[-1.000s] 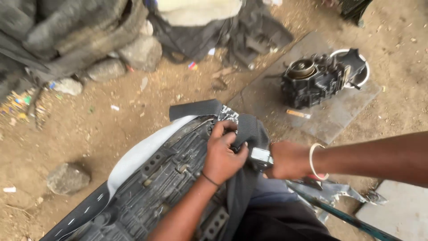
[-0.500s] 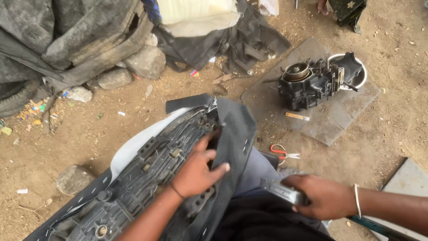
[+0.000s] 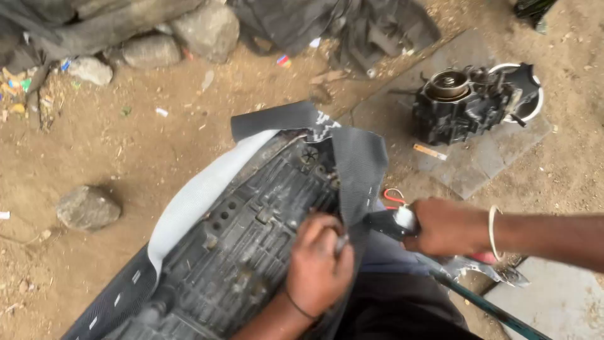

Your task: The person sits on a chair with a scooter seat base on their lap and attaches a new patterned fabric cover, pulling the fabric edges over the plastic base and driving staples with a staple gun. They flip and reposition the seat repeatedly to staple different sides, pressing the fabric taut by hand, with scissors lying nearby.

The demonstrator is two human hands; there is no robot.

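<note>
The left hand (image 3: pixel 319 264) is pressing the black cover (image 3: pixel 360 165) onto the upturned seat base (image 3: pixel 251 233), fingers curled; just right of the base, the right hand (image 3: pixel 448 226) is gripping a stapler-like tool (image 3: pixel 391 221) closed, pointing at the cover's edge.

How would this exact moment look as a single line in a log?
left hand: pressing seat cover onto upturned seat base | right hand: gripping staple gun at cover edge | engine block: on slab behind
</note>
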